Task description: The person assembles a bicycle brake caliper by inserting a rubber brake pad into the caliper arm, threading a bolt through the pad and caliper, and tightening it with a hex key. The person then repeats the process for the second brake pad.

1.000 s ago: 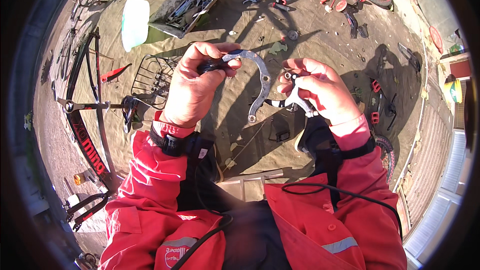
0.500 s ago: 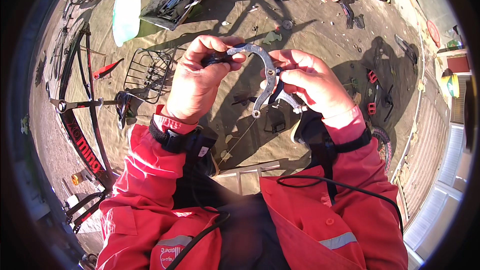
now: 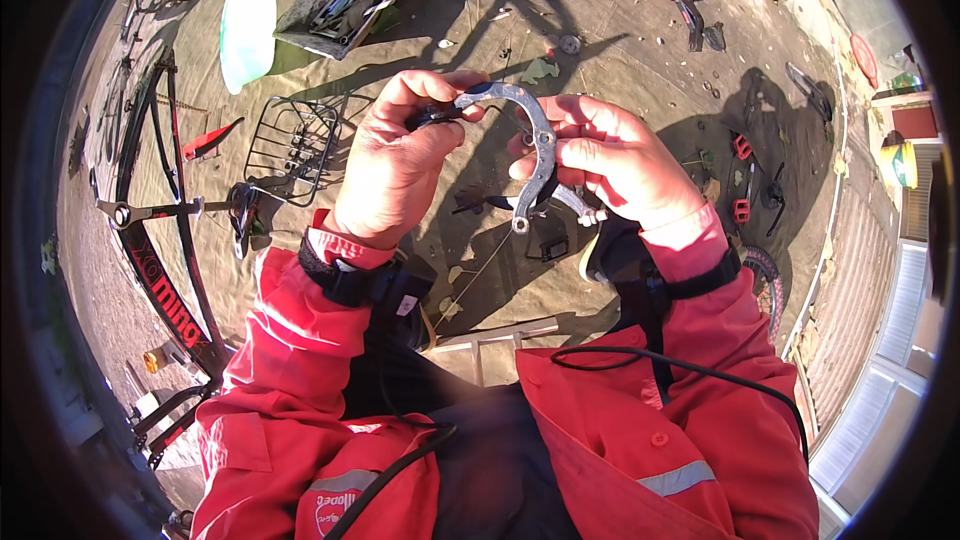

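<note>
A worn grey caliper brake (image 3: 541, 138) from a bicycle is held up between my two hands, its curved arm arching over and its lower end hanging free. My left hand (image 3: 403, 145) is closed around the arm's upper left end, where a black piece (image 3: 432, 115) shows between thumb and fingers. On the other side, my right hand (image 3: 617, 155) pinches the brake near its middle, thumb in front. Part of the brake there is hidden behind its fingers. A second, shorter arm of the brake shows below the right hand.
On the ground cloth left of my hands lie a black wire rack (image 3: 293, 152) and a dark bicycle frame (image 3: 160, 270). Farther off stand a pale basin (image 3: 247, 35) and a tray of tools (image 3: 305, 38). Red pedals (image 3: 741, 210) lie at the right.
The brake has turned slightly in my hands, its lower end shifting a little to the right. My right fingers have shifted slightly; the left hand keeps its hold.
</note>
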